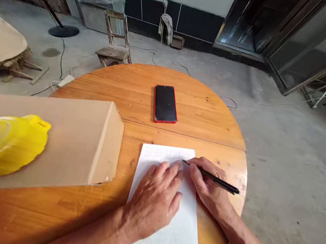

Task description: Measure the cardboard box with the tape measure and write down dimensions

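Observation:
A white sheet of paper lies on the round wooden table, with several lines of small handwriting along its top. Faint marks also show near its lower end. My left hand rests flat on the sheet, fingers stretched out and holding nothing. At the sheet's right edge, my right hand is closed around a black pen. The pen's tip points left and meets the paper, or hovers just over it, near the written lines and close to my left fingertips.
A phone in a red case lies beyond the paper on the wooden table. To the left, a cardboard box carries a yellow plastic package. A wooden chair stands past the table, and cables run over the concrete floor.

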Available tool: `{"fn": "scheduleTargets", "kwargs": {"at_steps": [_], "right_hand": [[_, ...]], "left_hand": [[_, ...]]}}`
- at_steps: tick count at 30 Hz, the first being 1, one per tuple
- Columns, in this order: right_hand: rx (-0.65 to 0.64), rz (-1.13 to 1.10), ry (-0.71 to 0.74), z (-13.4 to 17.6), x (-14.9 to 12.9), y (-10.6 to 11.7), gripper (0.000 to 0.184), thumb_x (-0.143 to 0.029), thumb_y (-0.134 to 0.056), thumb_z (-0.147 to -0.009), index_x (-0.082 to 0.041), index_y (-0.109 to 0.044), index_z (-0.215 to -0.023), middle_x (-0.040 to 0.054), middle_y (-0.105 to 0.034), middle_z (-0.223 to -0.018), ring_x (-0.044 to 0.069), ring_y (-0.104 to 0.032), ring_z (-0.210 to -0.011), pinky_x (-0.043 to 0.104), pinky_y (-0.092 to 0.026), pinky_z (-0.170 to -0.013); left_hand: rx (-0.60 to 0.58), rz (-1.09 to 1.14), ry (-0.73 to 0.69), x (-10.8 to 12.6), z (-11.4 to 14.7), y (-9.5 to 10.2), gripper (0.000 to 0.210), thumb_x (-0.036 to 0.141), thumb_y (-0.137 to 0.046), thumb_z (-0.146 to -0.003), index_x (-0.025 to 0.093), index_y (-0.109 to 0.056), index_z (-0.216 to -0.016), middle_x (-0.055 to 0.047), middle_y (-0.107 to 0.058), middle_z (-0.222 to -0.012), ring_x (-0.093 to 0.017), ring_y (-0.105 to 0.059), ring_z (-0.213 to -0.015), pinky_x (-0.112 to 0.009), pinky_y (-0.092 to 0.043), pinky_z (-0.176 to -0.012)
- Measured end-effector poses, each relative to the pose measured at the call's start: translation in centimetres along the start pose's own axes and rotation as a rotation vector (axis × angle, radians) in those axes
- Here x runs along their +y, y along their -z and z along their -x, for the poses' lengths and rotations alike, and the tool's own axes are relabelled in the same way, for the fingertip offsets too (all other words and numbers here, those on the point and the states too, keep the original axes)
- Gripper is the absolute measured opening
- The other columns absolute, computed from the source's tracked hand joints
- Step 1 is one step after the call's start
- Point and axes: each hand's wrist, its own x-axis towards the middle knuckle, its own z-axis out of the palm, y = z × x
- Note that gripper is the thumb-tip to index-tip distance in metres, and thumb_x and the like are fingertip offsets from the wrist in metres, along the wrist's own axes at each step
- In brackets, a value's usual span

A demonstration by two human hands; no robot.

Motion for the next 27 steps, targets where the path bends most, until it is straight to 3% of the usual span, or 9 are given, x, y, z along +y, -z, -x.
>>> {"fn": "scheduleTargets", "kwargs": {"at_steps": [27], "right_hand": [[0.076, -0.115, -0.073, 0.7, 1.4, -0.4, 0.017, -0.027, -0.052, -0.094, -0.021, -0.067, -0.090, 0.0012, -0.070, -0.080, 0.015, -0.061, -0.069, 0.028, -0.045, -0.064]], "left_hand": [[0.000, 0.013, 0.010, -0.1, 0.1, 0.1, 0.042, 0.029, -0.051, -0.093, 0.015, -0.051, -0.132, -0.007, -0.048, -0.146, -0.029, -0.043, -0.120, -0.048, -0.043, -0.101]]}}
